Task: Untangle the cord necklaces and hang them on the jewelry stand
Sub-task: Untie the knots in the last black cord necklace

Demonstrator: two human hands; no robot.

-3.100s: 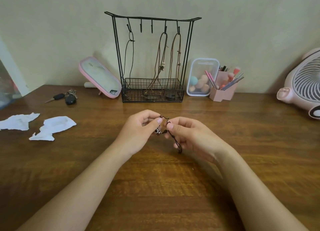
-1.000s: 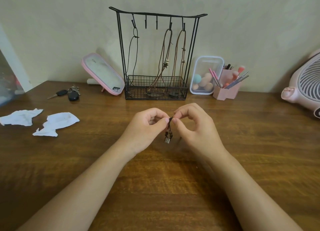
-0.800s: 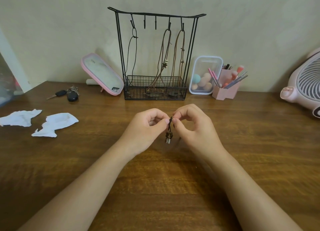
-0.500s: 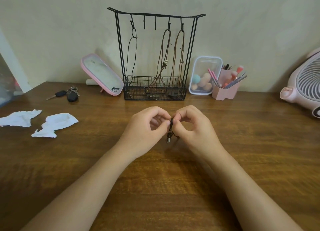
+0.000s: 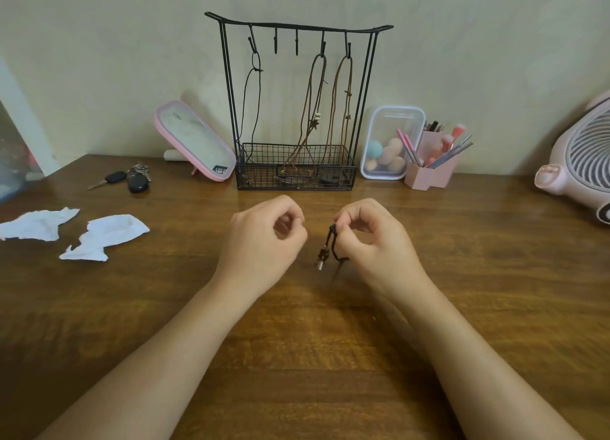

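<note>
Wooden table (image 5: 462,241), jewelry stand (image 5: 264,175) at the back wall; right hand (image 5: 376,245) pinches the bunched dark cord necklace (image 5: 331,241) in its fingers (image 5: 343,221) just above the table, left hand (image 5: 260,241) curled on nothing beside it; cord looks light and floppy, best held by its loop.

Both forearms are stretched forward. The left grip (image 5: 264,241) is curled, empty; a dark cord (image 5: 331,240) is pinched by the right grip (image 5: 373,245).

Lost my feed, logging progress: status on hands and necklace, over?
Left hand curled, empty. Right hand pinches black cord necklace, bunched. Jewelry stand: two middle hooks free, nothing in the way.
</note>
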